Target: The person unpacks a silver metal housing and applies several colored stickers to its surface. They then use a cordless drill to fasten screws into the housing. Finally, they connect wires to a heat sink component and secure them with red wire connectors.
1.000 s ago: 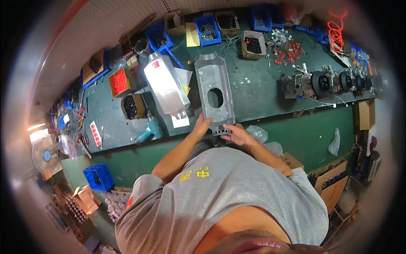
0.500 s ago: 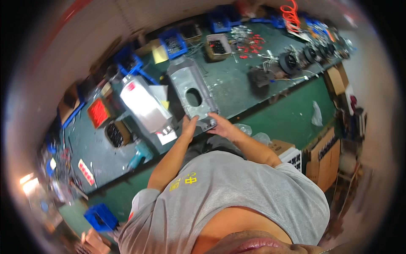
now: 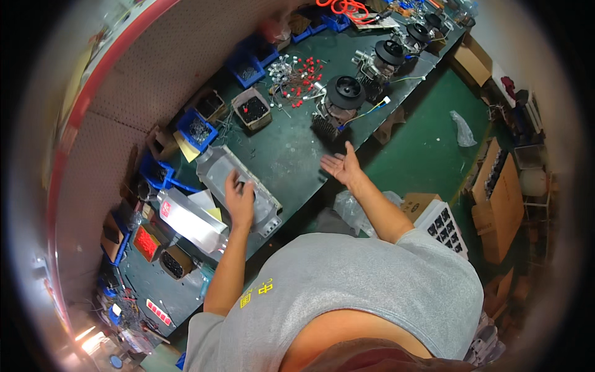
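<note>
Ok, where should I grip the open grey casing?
Probably hold the grey casing by both long sides near the end with small holes, from the front of the bench: that end points there, the sides are raised, and the left hand covers the middle.

Dark green desk cutting diagonally right across the room, and along its far side rises a pale perforated wall panel, a red strip bending along its edge! Over to the right, green floor stretches toward a plain pale wall, while at lower left a light glares, brilliant white.
</note>
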A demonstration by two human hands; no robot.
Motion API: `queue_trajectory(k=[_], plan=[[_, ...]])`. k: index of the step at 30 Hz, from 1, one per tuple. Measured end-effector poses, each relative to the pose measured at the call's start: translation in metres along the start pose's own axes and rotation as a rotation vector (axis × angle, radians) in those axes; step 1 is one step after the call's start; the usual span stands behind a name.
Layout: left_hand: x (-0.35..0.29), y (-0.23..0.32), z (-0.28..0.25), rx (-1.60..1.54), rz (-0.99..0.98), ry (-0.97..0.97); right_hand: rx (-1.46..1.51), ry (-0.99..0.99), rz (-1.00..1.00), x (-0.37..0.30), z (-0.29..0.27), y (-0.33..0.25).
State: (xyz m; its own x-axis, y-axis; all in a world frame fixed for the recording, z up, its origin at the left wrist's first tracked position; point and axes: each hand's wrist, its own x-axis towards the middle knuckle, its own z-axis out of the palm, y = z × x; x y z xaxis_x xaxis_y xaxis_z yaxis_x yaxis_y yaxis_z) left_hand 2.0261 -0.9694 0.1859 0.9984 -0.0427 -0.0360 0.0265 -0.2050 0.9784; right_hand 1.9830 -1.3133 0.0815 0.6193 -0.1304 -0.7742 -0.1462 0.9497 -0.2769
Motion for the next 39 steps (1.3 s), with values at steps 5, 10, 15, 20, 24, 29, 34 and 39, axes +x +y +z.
queue_trajectory(k=[5, 10, 15, 20, 24, 29, 34, 39], plan=[[0.106, 0.078, 0.161, 0.027, 0.319, -0.276, 0.049, -0.190, 0.159, 0.016, 0.029, -0.059], [0.142, 0.097, 0.269, 0.072, 0.243, -0.401, -0.038, -0.250, 0.260, 0.022, 0.043, -0.086], [0.100, 0.112, 0.260, -0.029, 0.131, -0.465, 0.039, -0.433, 0.222, 0.022, 0.033, -0.090], [0.045, 0.077, 0.219, -0.216, 0.079, -0.416, 0.046, -0.404, 0.158, 0.014, 0.016, -0.076], [0.031, 0.012, 0.196, -0.359, -0.730, -0.131, -0.090, -0.354, 0.166, 0.006, -0.004, -0.069], [0.027, -0.012, 0.192, -0.845, -0.805, -0.129, -0.239, -0.343, 0.161, -0.003, -0.009, -0.067], [-0.009, -0.005, 0.147, -0.633, -0.759, 0.103, -0.314, -0.289, 0.156, -0.023, 0.001, -0.038], [-0.055, 0.020, 0.049, -0.336, -0.161, 0.163, -0.704, -0.327, 0.050, -0.059, 0.042, -0.007]])
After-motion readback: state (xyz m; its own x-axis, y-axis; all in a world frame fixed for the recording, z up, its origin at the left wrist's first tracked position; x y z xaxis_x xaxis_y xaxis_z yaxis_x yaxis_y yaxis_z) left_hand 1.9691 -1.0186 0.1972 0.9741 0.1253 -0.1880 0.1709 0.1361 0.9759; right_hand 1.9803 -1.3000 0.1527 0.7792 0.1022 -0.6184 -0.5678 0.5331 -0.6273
